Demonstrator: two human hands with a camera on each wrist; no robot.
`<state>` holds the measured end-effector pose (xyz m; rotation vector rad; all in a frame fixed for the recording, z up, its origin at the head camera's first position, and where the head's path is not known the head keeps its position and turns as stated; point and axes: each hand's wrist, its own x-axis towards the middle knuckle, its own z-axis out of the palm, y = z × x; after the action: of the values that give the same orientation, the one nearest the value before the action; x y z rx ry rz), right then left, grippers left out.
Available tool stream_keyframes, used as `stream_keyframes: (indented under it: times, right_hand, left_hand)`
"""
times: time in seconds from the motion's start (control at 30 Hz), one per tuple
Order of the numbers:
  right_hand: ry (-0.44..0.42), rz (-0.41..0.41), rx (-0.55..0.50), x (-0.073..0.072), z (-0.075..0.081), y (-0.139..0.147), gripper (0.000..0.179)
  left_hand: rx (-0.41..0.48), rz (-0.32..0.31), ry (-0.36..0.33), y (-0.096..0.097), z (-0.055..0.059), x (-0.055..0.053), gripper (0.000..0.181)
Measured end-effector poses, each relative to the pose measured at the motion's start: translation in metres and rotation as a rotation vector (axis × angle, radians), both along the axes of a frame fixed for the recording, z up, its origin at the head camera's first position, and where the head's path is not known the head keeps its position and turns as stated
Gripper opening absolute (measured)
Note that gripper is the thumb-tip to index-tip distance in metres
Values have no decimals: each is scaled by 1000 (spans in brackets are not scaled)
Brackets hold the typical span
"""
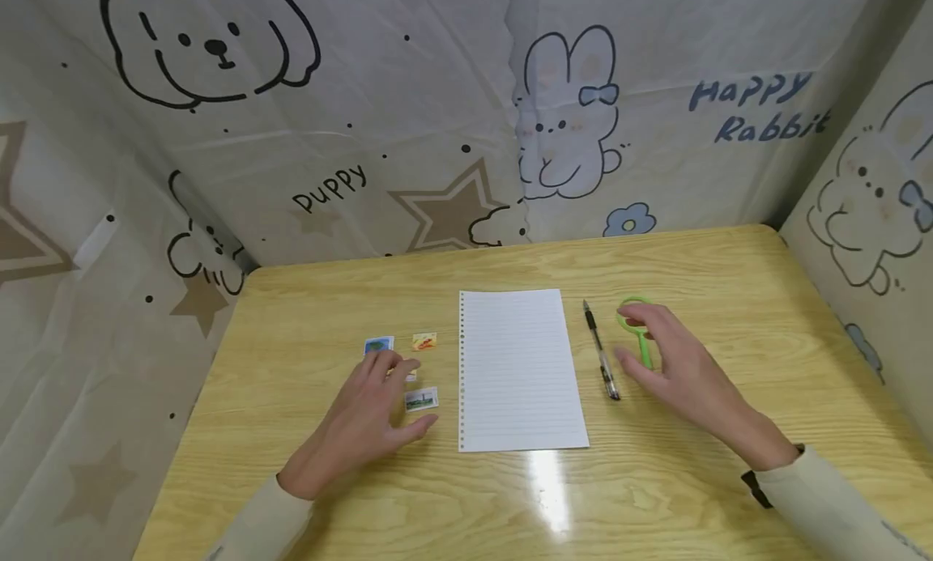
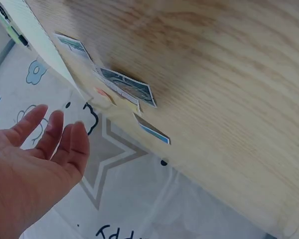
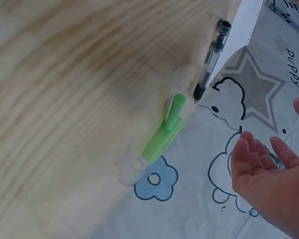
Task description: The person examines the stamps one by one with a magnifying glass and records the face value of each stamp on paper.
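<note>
Several small postage stamps lie left of the paper: a blue stamp [image 1: 378, 345], an orange stamp [image 1: 424, 342], a landscape stamp [image 1: 421, 399] and one partly hidden by fingers. My left hand [image 1: 373, 411] hovers over them, fingers loosely bent and holding nothing; the left wrist view shows this hand [image 2: 45, 162] apart from the stamps [image 2: 127, 87]. On the right, my empty right hand [image 1: 681, 367] is above a green magnifying glass [image 1: 645, 350], partly covering its ring in the head view. Its handle [image 3: 164, 134] shows in the right wrist view, with the fingers apart from it.
A lined, hole-punched sheet of paper [image 1: 517, 371] lies mid-table between the hands. Right of it lies a black-and-clear pen [image 1: 601, 352]. Printed fabric [image 1: 437, 75] hangs behind the wooden table [image 1: 408, 504] and along both sides.
</note>
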<state>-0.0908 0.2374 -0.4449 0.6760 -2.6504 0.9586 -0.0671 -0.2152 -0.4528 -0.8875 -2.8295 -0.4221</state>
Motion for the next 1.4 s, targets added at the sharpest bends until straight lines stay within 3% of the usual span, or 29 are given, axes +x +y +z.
stream_keyframes:
  times: [0.2, 0.33, 0.53, 0.67, 0.9, 1.1, 1.4]
  right_hand:
    - [-110, -69, -93, 0, -5, 4, 50]
    - [-194, -126, -126, -2, -8, 7, 42]
    - [-339, -247, -83, -8, -12, 14, 43]
    - [-412, -259, -43, -11, -16, 18, 43]
    - [-462, -291, 3, -15, -21, 25, 37]
    - [-528, -307, 21, -18, -23, 28, 44]
    - [-527, -295, 69, -24, -25, 29, 36]
  left_hand:
    - [-11, 17, -45, -1, -1, 2, 60]
    - [10, 63, -98, -2, -3, 5, 42]
    - [70, 111, -161, -3, -8, 8, 22]
    - [94, 119, -178, -2, -12, 8, 20]
    - [120, 118, -146, -3, -17, 8, 24]
    - [141, 138, -178, -5, -19, 7, 23]
    - [162, 148, -189, -5, -21, 7, 23]
